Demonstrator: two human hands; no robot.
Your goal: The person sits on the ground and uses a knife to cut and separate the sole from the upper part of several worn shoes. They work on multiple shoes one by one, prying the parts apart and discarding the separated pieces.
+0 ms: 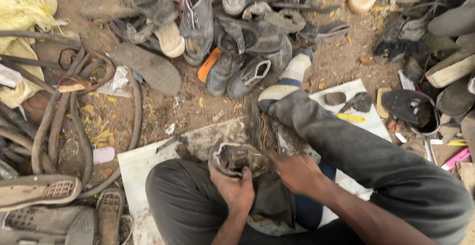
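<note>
I sit on the ground with a worn dark shoe (238, 158) resting on my lap between my knees. My left hand (232, 188) grips the shoe from below, fingers wrapped round its near end. My right hand (296, 171) is closed at the shoe's right side; whether it pinches a tool or thread is too small to tell. My right leg in dark trousers (346, 146) stretches out to a striped sock (287, 79).
A pile of old shoes (232, 32) lies ahead on the dirt. Rubber tubes (74, 121) and soles (39, 190) lie at the left. A white sheet (143, 166) is under me. Scraps, a dark bowl (413, 109) and a pink object (456, 158) sit at the right.
</note>
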